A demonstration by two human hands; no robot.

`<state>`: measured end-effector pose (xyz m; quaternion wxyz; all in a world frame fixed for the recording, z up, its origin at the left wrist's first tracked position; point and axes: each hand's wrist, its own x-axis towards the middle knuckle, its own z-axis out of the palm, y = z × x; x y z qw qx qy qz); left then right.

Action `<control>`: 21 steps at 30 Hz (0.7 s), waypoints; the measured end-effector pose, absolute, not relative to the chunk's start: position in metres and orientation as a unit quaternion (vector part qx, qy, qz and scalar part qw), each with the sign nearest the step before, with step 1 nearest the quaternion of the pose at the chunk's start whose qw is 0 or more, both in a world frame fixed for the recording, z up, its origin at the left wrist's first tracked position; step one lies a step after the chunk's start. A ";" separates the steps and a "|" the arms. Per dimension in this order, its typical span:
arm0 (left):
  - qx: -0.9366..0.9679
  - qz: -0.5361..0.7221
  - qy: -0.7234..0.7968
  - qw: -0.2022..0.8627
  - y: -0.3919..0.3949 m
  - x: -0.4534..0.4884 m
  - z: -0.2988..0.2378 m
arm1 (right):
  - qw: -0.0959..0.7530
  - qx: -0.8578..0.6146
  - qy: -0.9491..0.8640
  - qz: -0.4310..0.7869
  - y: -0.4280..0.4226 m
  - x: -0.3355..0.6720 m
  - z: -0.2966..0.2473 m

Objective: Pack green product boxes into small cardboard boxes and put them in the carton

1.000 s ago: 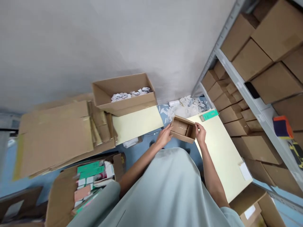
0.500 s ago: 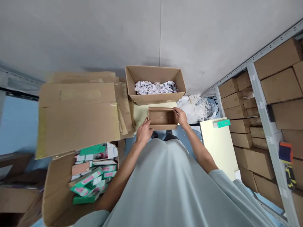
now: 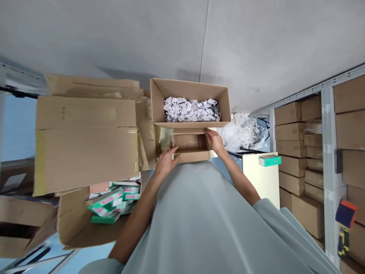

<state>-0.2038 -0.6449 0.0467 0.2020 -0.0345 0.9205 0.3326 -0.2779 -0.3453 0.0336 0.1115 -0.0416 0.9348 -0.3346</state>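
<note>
The stack of flat cardboard [image 3: 85, 152] spreads to the left of the open carton [image 3: 188, 88], near enough that the left hand [image 3: 166, 163] would do best to keep its movements small on that side. The carton itself, with crumpled paper [image 3: 191, 110] inside, stands beyond the small box [image 3: 194, 156], which sits directly in front of it, on the person's side, open face up; whether the two touch cannot be told. Handling the small box well likely means keeping it level, lined up with the carton's front edge, with light, even pressure at both ends, since thin card walls may bow if squeezed. The forearms come in from either side of the shirt [image 3: 194, 217] and converge in front of the carton, the left one steeper, the right one slanting across. The right hand grips the right end of the small box, its fingers curled over the far corner nearest the carton. The left hand is half curled at the opposite end, thumb low by the near corner and fingertips at the end wall; whether it grips or merely steadies cannot be told.
</note>
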 end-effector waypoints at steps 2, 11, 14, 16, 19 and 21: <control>-0.040 0.345 0.928 0.134 -0.648 -0.210 0.055 | 0.094 -0.061 0.939 -0.325 -0.341 -0.277 0.045; 0.019 0.303 0.953 0.000 -0.638 -0.292 0.098 | -0.012 -0.130 0.943 -0.305 -0.343 -0.346 0.106; 0.031 0.289 0.957 -0.009 -0.636 -0.316 0.108 | -0.029 -0.146 0.945 -0.291 -0.352 -0.380 0.117; 0.042 0.288 0.956 -0.022 -0.639 -0.332 0.112 | -0.038 -0.155 0.950 -0.266 -0.358 -0.397 0.124; 0.077 0.294 0.952 -0.017 -0.647 -0.354 0.108 | 0.014 -0.167 0.962 -0.215 -0.363 -0.413 0.132; 0.108 0.299 0.948 0.010 -0.651 -0.363 0.099 | 0.096 -0.163 0.964 -0.188 -0.364 -0.417 0.135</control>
